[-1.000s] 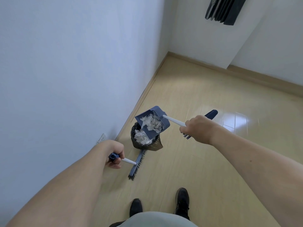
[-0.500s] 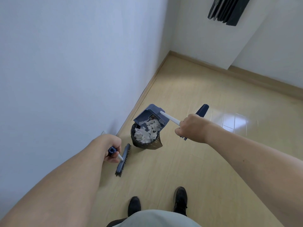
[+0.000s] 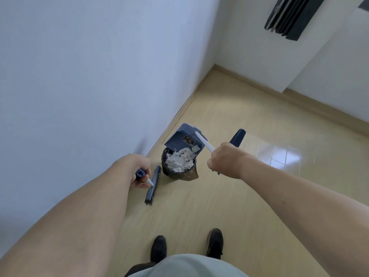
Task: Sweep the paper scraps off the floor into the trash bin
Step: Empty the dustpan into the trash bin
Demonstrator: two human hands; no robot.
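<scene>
- Right hand [image 3: 223,158]: fist around white handle of dark blue plastic dustpan [image 3: 184,139], tilted over small round black trash bin [image 3: 177,172].
- White paper scraps [image 3: 180,159] heaped in bin, by left wall.
- Left hand [image 3: 137,169]: arm extended, gripping blue broom [image 3: 152,185], head on floor left of bin.

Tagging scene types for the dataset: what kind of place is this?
Likely a bare indoor room corner, home or office. Cues: pale wood-look floor with a matching skirting board, plain white walls, and a small lined trash bin against the wall. No furniture in view.
</scene>
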